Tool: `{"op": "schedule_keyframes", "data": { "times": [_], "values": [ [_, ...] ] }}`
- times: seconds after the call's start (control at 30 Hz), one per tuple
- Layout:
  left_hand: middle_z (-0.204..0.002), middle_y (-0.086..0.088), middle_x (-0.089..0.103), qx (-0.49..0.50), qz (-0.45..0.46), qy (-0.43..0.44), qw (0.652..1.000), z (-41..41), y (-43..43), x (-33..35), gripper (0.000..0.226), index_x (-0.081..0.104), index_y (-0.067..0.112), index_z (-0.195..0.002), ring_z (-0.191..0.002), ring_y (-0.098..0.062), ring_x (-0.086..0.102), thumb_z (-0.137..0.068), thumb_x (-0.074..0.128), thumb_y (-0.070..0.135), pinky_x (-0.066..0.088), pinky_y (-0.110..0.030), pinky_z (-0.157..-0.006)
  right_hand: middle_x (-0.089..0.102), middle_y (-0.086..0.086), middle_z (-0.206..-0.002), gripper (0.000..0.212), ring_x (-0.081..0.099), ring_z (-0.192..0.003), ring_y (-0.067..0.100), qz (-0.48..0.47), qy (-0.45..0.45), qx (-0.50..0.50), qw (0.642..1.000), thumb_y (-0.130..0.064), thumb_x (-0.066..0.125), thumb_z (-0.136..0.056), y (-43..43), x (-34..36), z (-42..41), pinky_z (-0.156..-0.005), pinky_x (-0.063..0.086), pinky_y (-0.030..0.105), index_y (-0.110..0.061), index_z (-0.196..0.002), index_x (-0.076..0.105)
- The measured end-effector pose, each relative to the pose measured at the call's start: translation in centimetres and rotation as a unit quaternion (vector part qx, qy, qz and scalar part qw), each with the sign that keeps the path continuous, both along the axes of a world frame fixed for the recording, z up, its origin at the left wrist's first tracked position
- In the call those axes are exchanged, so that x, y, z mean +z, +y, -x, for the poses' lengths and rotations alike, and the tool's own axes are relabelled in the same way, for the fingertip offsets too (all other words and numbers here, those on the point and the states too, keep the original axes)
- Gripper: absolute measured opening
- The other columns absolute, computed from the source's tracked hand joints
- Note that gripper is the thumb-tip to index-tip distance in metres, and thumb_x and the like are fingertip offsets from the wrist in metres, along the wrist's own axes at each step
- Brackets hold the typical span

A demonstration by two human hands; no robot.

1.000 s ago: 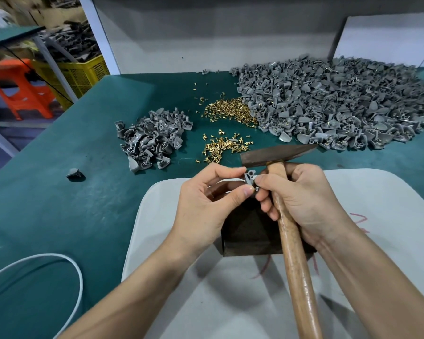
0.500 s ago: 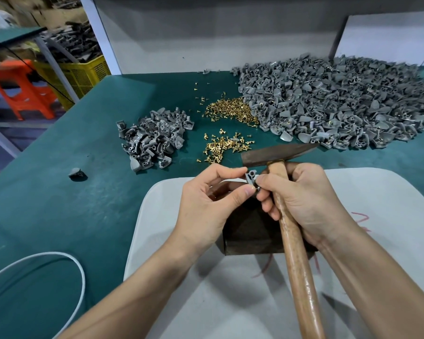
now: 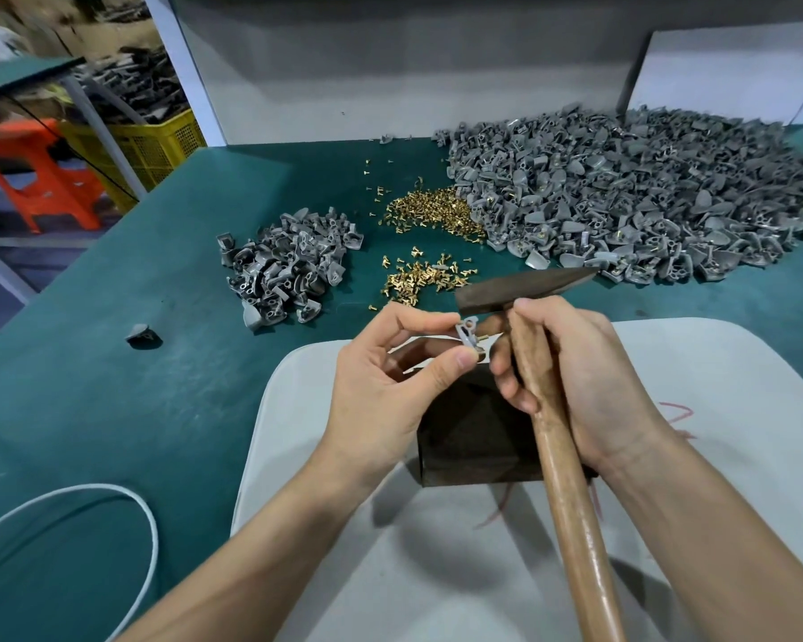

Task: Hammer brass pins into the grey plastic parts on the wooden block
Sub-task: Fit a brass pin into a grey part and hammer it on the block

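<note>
Between the thumb and forefinger of the left hand [image 3: 390,396], pinched together, sits one grey plastic part [image 3: 467,330]. It is held in the air just above the far top edge of the wooden block [image 3: 474,433], not resting on it. A brass pin [image 3: 481,338] juts from the part's right side, its long axis roughly level and pointing across toward the right hand [image 3: 585,377]. That hand's fingers are curled round the handle of the hammer [image 3: 557,456], gripping close under the dark head, which lies level beyond both hands. Its lower fingertips come just beside the pin; whether they touch it cannot be told.

The pin looks only started in its hole. Judging by that, the coming move turns on the part being rotated so the pin stands upright, then set down on the block directly beneath. The left hand is the nearer one for that placing, and the right would need room to lift the hammer head above it.

Further out, the block stands on a pale board [image 3: 715,410]. Loose pins [image 3: 418,278] lie beyond it on the green table, with a small heap of grey parts [image 3: 288,266] to the left and a large heap [image 3: 622,201] to the right.
</note>
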State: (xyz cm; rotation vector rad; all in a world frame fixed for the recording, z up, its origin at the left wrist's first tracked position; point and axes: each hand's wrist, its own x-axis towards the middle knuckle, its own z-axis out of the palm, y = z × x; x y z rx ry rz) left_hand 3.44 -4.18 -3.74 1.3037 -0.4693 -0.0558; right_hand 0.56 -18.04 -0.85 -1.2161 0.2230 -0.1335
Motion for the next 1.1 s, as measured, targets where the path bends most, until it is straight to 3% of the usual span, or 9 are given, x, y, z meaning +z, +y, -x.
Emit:
{"op": "schedule_keyframes", "data": {
  "times": [0.17, 0.37, 0.53, 0.67, 0.8, 0.87, 1.0, 1.1],
  "values": [
    [-0.086, 0.002, 0.073, -0.003, -0.006, -0.006, 1.000, 0.1, 0.1, 0.0, 0.021, 0.062, 0.014, -0.090, -0.080, -0.013, 0.069, -0.073, 0.071, 0.005, 0.053, -0.022, -0.078, 0.052, 0.011, -0.046, 0.048, 0.044, -0.033, 0.018, 0.017, 0.004, -0.001, 1.000, -0.014, 0.045, -0.094, 0.2, 0.1, 0.1, -0.030, 0.029, 0.017, -0.010, -0.049, 0.062],
    [-0.089, 0.013, 0.066, -0.015, -0.044, -0.033, 0.998, -0.2, 0.4, 0.1, 0.032, 0.061, 0.021, -0.097, -0.083, -0.003, 0.064, -0.075, 0.072, 0.001, 0.048, -0.013, -0.076, 0.055, 0.007, -0.049, 0.033, 0.042, -0.029, 0.016, 0.085, 0.022, -0.007, 0.996, -0.023, 0.043, -0.099, -0.4, 0.4, 0.4, -0.030, 0.026, 0.014, 0.001, -0.084, 0.061],
    [-0.087, 0.010, 0.071, 0.004, -0.130, -0.081, 0.988, -0.3, 0.4, -0.1, 0.027, 0.066, 0.026, -0.086, -0.091, -0.009, 0.065, -0.079, 0.072, 0.000, 0.047, -0.022, -0.088, 0.052, 0.008, -0.045, 0.031, 0.039, -0.027, 0.014, 0.207, 0.090, -0.019, 0.974, -0.020, 0.039, -0.101, -1.3, 2.3, 1.3, -0.029, 0.023, 0.013, 0.004, -0.091, 0.055],
    [-0.091, 0.009, 0.072, -0.003, -0.211, -0.052, 0.976, -0.5, 0.3, -0.6, 0.016, 0.067, 0.021, -0.080, -0.094, -0.005, 0.064, -0.079, 0.073, 0.006, 0.046, -0.027, -0.092, 0.050, 0.004, -0.038, 0.033, 0.041, -0.024, 0.015, 0.366, 0.126, 0.069, 0.919, -0.021, 0.036, -0.102, -2.0, 5.1, 2.8, -0.027, 0.026, 0.012, 0.004, -0.087, 0.052],
    [-0.121, 0.007, 0.060, -0.040, -0.244, -0.016, 0.969, -0.7, 0.2, -0.7, 0.010, 0.071, 0.018, -0.077, -0.111, 0.000, 0.055, -0.078, 0.074, 0.008, 0.039, -0.022, -0.096, 0.051, 0.002, -0.038, 0.033, 0.045, -0.025, 0.017, 0.483, 0.142, 0.130, 0.854, -0.024, 0.035, -0.102, -1.1, 6.3, 3.3, -0.027, 0.033, 0.017, -0.002, -0.081, 0.046],
    [-0.125, 0.010, 0.056, -0.036, -0.251, -0.016, 0.967, -0.8, 0.3, -0.6, 0.009, 0.072, 0.018, -0.077, -0.116, 0.000, 0.051, -0.078, 0.075, 0.010, 0.037, -0.018, -0.095, 0.051, 0.003, -0.039, 0.034, 0.047, -0.027, 0.018, 0.526, 0.156, 0.147, 0.823, -0.026, 0.036, -0.101, -0.8, 6.4, 3.3, -0.030, 0.035, 0.019, -0.002, -0.078, 0.045],
    [-0.123, 0.010, 0.057, -0.036, -0.247, -0.008, 0.968, -0.8, 0.3, -0.8, 0.011, 0.070, 0.017, -0.077, -0.113, 0.000, 0.054, -0.079, 0.073, 0.007, 0.040, -0.018, -0.095, 0.039, -0.002, -0.031, 0.035, 0.042, -0.026, 0.018, 0.543, 0.153, 0.152, 0.811, -0.031, 0.037, -0.101, -0.6, 7.2, 3.2, -0.036, 0.038, 0.024, -0.007, -0.076, 0.043],
    [-0.121, 0.011, 0.058, -0.036, -0.247, -0.006, 0.968, -0.8, 0.2, -1.0, 0.010, 0.070, 0.015, -0.079, -0.107, 0.005, 0.055, -0.079, 0.071, 0.005, 0.040, -0.011, -0.090, 0.040, -0.002, -0.032, 0.037, 0.039, -0.025, 0.017, 0.568, 0.142, 0.141, 0.798, -0.033, 0.036, -0.100, -0.5, 7.4, 3.1, -0.031, 0.031, 0.018, -0.008, -0.075, 0.044]
  ]
}}
